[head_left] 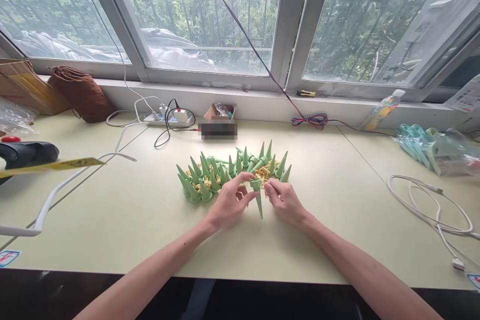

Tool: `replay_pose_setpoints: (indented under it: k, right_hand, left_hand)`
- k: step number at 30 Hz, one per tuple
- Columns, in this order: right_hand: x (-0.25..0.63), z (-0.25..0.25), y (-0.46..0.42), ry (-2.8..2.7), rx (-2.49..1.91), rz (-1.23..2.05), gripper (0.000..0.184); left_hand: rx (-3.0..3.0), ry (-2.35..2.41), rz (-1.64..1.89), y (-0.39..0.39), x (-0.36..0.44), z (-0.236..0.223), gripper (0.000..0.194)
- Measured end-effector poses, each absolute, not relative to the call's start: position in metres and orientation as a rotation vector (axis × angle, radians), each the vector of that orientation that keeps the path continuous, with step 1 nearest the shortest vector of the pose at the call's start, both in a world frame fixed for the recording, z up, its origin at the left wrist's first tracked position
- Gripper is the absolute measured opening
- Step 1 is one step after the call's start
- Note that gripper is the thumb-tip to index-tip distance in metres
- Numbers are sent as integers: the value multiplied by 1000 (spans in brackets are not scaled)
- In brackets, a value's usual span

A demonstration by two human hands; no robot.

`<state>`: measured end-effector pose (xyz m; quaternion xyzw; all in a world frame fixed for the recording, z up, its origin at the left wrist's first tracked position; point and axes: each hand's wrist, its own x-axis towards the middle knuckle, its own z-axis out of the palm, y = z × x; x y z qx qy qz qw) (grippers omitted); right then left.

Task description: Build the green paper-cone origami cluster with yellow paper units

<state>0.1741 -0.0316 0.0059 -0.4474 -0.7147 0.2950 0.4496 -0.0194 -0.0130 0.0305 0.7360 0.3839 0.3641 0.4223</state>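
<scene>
My left hand [233, 198] pinches a green plastic spike [258, 201] by its wide collar, and the point hangs downward. Close on its right, my right hand [284, 200] has thumb and fingertips pressed together beside the collar; whatever they hold is too small to make out. Behind my hands stand many green cone spikes [195, 180], most with their tips up. Small yellow parts [263, 174] lie in a heap among the cones, with more of them between the cones on the left.
A small open box [220, 111] and a power strip [165, 118] sit along the sill. At right are a bottle [383, 110], a bag of green parts [431, 150] and a coiled white cable [435, 210]. A brown pouch [81, 94] stands at left.
</scene>
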Motion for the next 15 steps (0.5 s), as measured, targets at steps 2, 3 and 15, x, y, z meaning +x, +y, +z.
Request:
replay_pose_setpoints:
  k: [2, 3, 15]
  right_hand:
    - [174, 6, -32, -1763, -1114, 729, 40]
    - [173, 6, -32, -1759, -1117, 728, 40]
    - [172, 6, -34, -1651, -1120, 748, 37]
  left_hand:
    - [1847, 959, 930, -14, -19, 31, 29]
    - [1829, 960, 926, -14, -19, 32, 29]
    - [1447, 845, 895, -7, -20, 34, 36]
